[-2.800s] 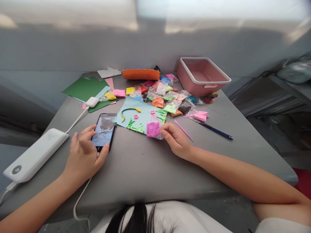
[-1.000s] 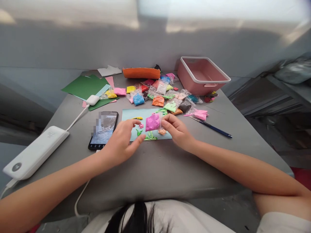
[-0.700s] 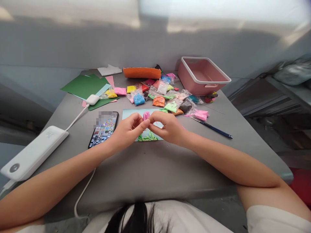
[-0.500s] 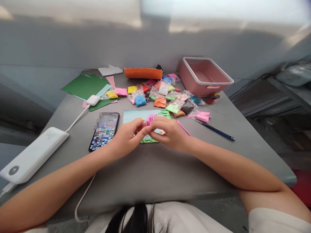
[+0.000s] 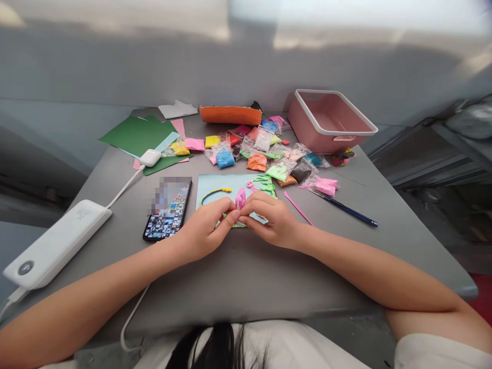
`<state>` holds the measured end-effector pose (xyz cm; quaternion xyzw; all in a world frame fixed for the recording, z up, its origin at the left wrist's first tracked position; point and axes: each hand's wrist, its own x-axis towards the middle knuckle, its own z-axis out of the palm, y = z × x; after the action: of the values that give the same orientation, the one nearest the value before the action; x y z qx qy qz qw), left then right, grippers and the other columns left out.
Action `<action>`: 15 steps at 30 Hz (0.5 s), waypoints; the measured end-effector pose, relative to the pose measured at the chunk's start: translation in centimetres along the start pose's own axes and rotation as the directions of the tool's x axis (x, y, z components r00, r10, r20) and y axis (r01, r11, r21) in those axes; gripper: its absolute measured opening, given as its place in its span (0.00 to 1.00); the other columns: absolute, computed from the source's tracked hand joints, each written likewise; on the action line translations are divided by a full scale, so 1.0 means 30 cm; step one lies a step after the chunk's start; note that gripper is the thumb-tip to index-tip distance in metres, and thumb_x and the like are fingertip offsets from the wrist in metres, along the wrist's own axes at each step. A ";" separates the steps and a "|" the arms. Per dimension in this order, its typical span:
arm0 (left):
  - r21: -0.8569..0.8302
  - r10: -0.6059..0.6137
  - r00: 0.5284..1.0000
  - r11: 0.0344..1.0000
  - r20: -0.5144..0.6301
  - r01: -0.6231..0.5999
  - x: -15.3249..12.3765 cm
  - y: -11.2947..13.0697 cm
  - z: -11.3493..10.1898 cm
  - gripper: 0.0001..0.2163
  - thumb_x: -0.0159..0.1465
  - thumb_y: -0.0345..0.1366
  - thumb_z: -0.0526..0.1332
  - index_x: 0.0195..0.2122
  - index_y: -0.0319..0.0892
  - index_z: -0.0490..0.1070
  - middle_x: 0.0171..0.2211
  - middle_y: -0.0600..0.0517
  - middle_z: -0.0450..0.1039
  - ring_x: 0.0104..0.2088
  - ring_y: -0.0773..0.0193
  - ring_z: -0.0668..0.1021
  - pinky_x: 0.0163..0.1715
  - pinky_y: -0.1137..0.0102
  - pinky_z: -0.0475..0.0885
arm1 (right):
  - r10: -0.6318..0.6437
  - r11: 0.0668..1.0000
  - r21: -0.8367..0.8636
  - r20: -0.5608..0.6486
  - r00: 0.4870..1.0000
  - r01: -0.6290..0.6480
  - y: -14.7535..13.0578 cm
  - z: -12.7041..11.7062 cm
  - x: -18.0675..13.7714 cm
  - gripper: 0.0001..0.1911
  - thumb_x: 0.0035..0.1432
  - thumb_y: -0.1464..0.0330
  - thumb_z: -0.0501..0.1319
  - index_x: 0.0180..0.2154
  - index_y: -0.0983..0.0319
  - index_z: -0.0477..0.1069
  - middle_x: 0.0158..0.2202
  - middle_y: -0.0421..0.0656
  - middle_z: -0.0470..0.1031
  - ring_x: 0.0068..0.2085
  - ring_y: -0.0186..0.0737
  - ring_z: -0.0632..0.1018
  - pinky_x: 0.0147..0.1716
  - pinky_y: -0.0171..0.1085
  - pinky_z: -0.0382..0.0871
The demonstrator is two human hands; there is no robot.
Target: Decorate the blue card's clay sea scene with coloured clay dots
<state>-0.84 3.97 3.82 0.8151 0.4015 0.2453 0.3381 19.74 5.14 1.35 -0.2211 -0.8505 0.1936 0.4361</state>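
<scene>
Between both hands is a small clear packet of pink modelling clay (image 5: 240,198), standing up from the fingertips. My left hand (image 5: 209,225) pinches it from the left with thumb and forefinger. From the right, my right hand (image 5: 271,218) pinches it too, fingers curled. Under and behind the hands lies a light blue card (image 5: 209,183), partly covered by them. A curved yellow-and-blue clay strip (image 5: 209,193) is on its left part. Green clay fronds (image 5: 267,182) and a small pink clay figure with a face (image 5: 250,185) are at its upper right.
Several bags of coloured clay (image 5: 257,162) spread behind the card. A pink stick (image 5: 299,208) and a dark blue pen-like tool (image 5: 344,207) lie right. A pink bin (image 5: 319,123) and orange object (image 5: 230,115) stand behind; left are a phone (image 5: 169,210), power bank (image 5: 57,243) and green paper (image 5: 134,134).
My hands have lowered slightly toward me with the pink clay packet, uncovering the yellow-and-blue strip and more of the pink figure. The whole view has shifted a little.
</scene>
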 end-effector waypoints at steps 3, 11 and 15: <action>0.025 0.012 1.000 1.000 0.000 -0.012 0.002 -0.001 0.002 0.11 0.72 0.39 0.49 0.33 0.44 0.64 0.27 0.54 0.69 0.28 0.64 0.70 0.31 0.69 0.66 | -0.013 1.000 -0.010 -0.013 1.000 0.013 0.002 0.004 -0.001 0.04 0.66 0.73 0.61 0.38 0.58 0.69 0.32 0.43 0.76 0.34 0.39 0.73 0.34 0.38 0.70; 0.095 0.045 0.999 0.994 -0.010 -0.044 -0.007 -0.006 -0.051 0.11 0.71 0.39 0.51 0.34 0.44 0.68 0.30 0.53 0.75 0.30 0.64 0.76 0.33 0.69 0.71 | 0.028 0.999 0.028 -0.053 0.998 -0.026 0.003 0.005 -0.005 0.04 0.67 0.72 0.60 0.37 0.59 0.69 0.32 0.43 0.76 0.35 0.39 0.75 0.37 0.40 0.72; 0.143 0.015 0.979 0.990 -0.202 0.014 -0.067 -0.088 -0.156 0.10 0.72 0.39 0.52 0.41 0.45 0.72 0.34 0.52 0.80 0.37 0.61 0.82 0.41 0.67 0.75 | 0.037 0.997 0.068 -0.096 0.995 -0.030 0.006 -0.002 -0.002 0.05 0.67 0.73 0.59 0.36 0.60 0.68 0.31 0.43 0.76 0.34 0.38 0.76 0.36 0.39 0.72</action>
<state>-6.39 5.18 4.65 0.8081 0.4502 0.2976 0.2360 19.85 5.25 1.26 -0.2300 -0.8175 0.2181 0.4809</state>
